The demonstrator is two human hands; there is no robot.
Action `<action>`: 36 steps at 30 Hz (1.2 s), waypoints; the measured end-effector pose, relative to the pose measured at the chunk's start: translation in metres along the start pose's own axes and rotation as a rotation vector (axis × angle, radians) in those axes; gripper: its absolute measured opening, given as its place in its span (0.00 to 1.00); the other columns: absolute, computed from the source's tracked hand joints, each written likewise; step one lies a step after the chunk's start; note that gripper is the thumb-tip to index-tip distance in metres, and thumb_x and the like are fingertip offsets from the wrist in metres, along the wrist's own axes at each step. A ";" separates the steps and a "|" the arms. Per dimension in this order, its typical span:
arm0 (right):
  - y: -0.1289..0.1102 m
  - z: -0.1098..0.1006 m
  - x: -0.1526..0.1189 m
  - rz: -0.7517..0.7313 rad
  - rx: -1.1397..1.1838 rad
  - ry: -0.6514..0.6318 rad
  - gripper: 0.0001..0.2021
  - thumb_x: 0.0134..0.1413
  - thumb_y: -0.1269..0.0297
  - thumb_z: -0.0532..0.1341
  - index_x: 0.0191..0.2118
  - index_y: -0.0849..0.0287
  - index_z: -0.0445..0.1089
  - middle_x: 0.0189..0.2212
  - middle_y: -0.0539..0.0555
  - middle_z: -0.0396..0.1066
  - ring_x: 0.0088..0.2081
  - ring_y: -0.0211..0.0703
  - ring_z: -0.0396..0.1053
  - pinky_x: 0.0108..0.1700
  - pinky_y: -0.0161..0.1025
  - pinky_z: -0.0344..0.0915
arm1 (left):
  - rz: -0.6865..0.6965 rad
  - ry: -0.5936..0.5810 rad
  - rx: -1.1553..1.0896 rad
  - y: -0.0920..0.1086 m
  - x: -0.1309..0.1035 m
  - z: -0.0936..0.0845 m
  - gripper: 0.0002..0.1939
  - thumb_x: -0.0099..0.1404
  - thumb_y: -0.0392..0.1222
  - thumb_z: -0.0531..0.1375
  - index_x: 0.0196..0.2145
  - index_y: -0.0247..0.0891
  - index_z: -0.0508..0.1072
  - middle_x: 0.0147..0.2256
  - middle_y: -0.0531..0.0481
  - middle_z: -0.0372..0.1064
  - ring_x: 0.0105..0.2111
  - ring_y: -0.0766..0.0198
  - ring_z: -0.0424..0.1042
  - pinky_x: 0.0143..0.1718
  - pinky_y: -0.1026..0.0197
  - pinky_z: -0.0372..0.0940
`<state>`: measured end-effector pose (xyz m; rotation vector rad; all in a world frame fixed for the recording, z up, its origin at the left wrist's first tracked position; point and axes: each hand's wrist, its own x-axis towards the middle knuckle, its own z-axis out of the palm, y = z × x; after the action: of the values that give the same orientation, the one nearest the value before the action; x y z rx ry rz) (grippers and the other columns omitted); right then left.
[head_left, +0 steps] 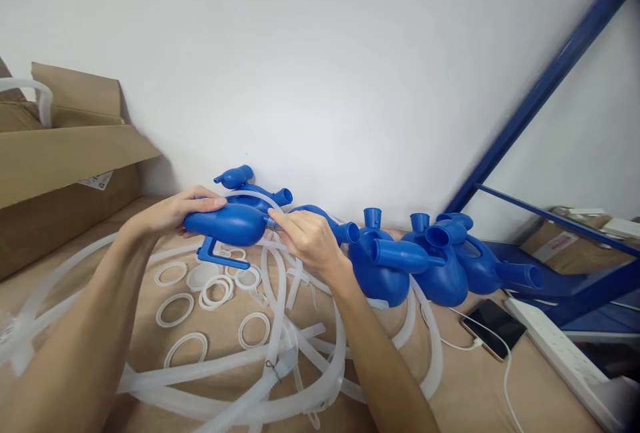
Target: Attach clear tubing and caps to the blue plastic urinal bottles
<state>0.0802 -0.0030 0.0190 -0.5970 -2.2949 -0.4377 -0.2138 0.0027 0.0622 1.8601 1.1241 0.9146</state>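
Note:
My left hand (187, 208) is wrapped round the rear end of a blue bulb-shaped plastic part (230, 224), which lies level above the table. An angled blue handle (223, 259) shows just below it. At the part's narrow right end, the fingers of my right hand (305, 233) are closed on a translucent tube (273, 222). Most of that tube is hidden by the hand. Beneath both hands lie several white rings (175, 310) and long translucent hoses (200, 374).
Several blue bottles (383, 280) with wide spouts stand at the centre right by the wall. An open cardboard box (65, 160) is at the left. A phone (494, 328) on a cable and a power strip (557, 346) lie at the right, near a blue metal frame (550, 86).

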 end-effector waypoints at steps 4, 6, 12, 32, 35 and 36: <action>-0.001 -0.001 0.001 0.050 0.148 0.041 0.17 0.71 0.65 0.58 0.59 0.63 0.74 0.44 0.62 0.82 0.44 0.49 0.80 0.47 0.43 0.73 | -0.053 -0.041 -0.026 0.006 0.000 0.002 0.25 0.57 0.65 0.65 0.26 0.37 0.78 0.15 0.52 0.64 0.13 0.68 0.61 0.14 0.65 0.54; -0.003 -0.003 0.003 0.115 0.287 0.092 0.17 0.69 0.61 0.62 0.57 0.61 0.75 0.45 0.60 0.82 0.44 0.48 0.80 0.48 0.42 0.74 | -0.021 0.032 -0.019 0.011 -0.002 0.004 0.24 0.55 0.64 0.65 0.30 0.38 0.80 0.16 0.51 0.67 0.14 0.66 0.62 0.14 0.65 0.56; -0.007 -0.013 0.010 0.409 0.786 0.063 0.15 0.56 0.58 0.72 0.48 0.56 0.82 0.44 0.54 0.83 0.42 0.47 0.81 0.47 0.40 0.77 | 0.049 0.186 0.095 0.021 -0.005 0.006 0.24 0.50 0.61 0.67 0.33 0.37 0.83 0.27 0.45 0.77 0.23 0.58 0.71 0.21 0.63 0.64; 0.003 -0.025 0.011 0.500 0.993 -0.074 0.22 0.63 0.59 0.64 0.61 0.56 0.73 0.40 0.52 0.80 0.37 0.41 0.77 0.48 0.43 0.74 | 0.143 0.367 0.306 0.039 -0.008 0.015 0.25 0.46 0.63 0.68 0.33 0.39 0.85 0.29 0.47 0.79 0.28 0.56 0.74 0.27 0.63 0.67; 0.001 -0.034 0.011 0.437 0.619 -0.117 0.20 0.66 0.65 0.59 0.62 0.53 0.72 0.46 0.54 0.80 0.43 0.44 0.76 0.51 0.43 0.71 | 0.156 0.360 0.339 0.037 -0.007 0.015 0.26 0.47 0.63 0.68 0.36 0.39 0.85 0.31 0.47 0.80 0.29 0.56 0.75 0.29 0.64 0.68; 0.001 -0.036 0.010 0.417 0.548 -0.126 0.21 0.67 0.66 0.58 0.63 0.53 0.71 0.46 0.54 0.80 0.42 0.44 0.76 0.50 0.43 0.70 | 0.157 0.353 0.346 0.036 -0.006 0.015 0.27 0.48 0.64 0.68 0.36 0.39 0.85 0.32 0.47 0.81 0.30 0.55 0.76 0.30 0.64 0.68</action>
<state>0.0942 -0.0162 0.0512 -0.8010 -2.1872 0.4261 -0.1897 -0.0183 0.0860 2.1432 1.4373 1.2361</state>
